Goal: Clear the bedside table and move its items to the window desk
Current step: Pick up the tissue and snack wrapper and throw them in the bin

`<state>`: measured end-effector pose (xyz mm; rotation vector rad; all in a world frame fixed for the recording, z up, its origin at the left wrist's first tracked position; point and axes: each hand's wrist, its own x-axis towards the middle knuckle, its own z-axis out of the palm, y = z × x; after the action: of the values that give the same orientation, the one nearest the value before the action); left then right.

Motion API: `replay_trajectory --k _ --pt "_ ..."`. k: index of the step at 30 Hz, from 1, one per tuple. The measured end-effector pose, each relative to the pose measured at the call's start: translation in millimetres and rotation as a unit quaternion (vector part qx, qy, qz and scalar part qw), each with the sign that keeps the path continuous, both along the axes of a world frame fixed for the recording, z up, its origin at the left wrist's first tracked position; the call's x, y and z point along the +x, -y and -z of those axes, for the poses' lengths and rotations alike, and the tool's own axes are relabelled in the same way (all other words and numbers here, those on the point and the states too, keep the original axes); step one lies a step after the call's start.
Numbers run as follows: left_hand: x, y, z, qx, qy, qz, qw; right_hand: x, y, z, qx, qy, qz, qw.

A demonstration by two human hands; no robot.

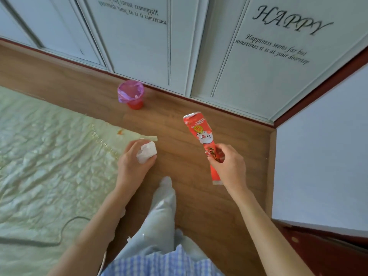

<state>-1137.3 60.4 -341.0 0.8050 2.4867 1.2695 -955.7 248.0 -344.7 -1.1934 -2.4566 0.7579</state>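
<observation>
Person stands on the wood floor [179, 126] beside the bed [49, 156], pale trouser leg [161, 212] forward, both arms out in front. Left hand [135, 160] is closed around a crumpled white tissue [147, 152], held over the corner of the green bedspread; right hand [229, 162] pinches a long red snack packet [201, 134] low on its length, printed end tilted up and away over bare floor. Farther out, a small red bin [133, 96] with a purple liner stands on the floor just before the white wardrobe doors [179, 46] lettered "HAPPY".
</observation>
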Motion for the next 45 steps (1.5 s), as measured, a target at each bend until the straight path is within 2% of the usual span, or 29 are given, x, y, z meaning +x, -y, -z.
replay_trajectory --k 8,15,23,30,36,45 --pt "-125 -105 11 0.001 0.016 -0.041 0.999 -143 -118 -1 -0.008 -0.004 -0.022 1.000" --pt "-236 -166 12 0.000 -0.006 -0.085 0.996 -266 -203 -7 -0.014 -0.010 -0.072 0.997" --pt "-330 -236 44 -0.028 0.018 -0.181 0.983 -403 -299 14 -0.031 0.038 -0.171 0.984" --pt "-411 -309 67 -0.035 0.023 -0.290 0.956 -542 -385 39 -0.044 0.061 -0.277 0.958" --pt "-467 -346 95 -0.025 0.056 -0.358 0.932 -640 -415 67 -0.048 0.111 -0.364 0.923" --pt "-573 -365 191 -0.050 0.156 -0.395 0.904 -764 -414 159 -0.080 0.171 -0.399 0.897"
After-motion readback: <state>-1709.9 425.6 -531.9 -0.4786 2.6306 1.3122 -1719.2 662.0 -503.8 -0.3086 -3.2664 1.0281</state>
